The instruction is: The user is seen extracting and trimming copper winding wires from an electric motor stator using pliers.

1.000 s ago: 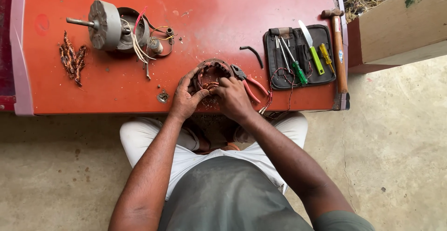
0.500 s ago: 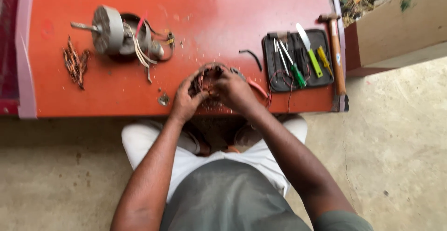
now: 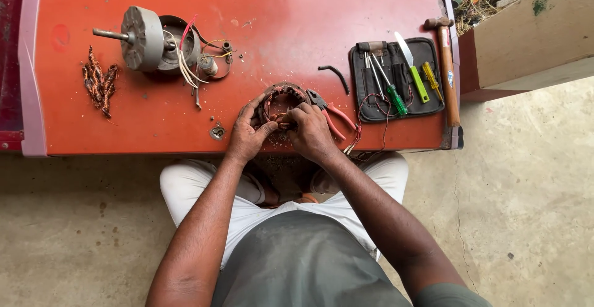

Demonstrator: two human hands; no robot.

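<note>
1. Hard to see: the near half of the round motor ring (image 3: 281, 99), hidden under both hands. Small bits inside the ring too tiny to tell apart.
2. Cut off: the red table (image 3: 278, 22) at the top and left edges of the view. Lap and knees tucked under the table's near edge, mostly out of sight.
3. Left hand (image 3: 249, 135) curled on the left side of the ring, fingers bent up over its rim, gripping it.
4. Right hand (image 3: 311, 132) curled on the right side, fingertips pressed into the middle of the ring, pinching something small there. Cannot tell just what.
5. Both arms bare, reaching forward from the body, wrists close together at the table's near edge.
6. Ring sitting on the table near the front edge, about the middle. Round, dark, rusty looking, with reddish copper wire wound inside.
7. Pliers (image 3: 331, 114) with red handles lying just beside the ring, to its right, partly under the right hand.
8. Black cloth tool pouch (image 3: 427, 53) further right, flat and open, with a green screwdriver (image 3: 395, 95), a yellow one and thin metal tools.
9. Hammer (image 3: 448, 72) with a long wooden handle at the right edge of the table.
10. Grey metal motor part (image 3: 143, 38) with a shaft sticking out, far left at the back, with loose coloured wires beside it.
11. Heap of twisted copper wire (image 3: 99, 83) at the far left, brown and crinkly.
12. Table top smooth, painted red, with scuffs and dust.
</note>
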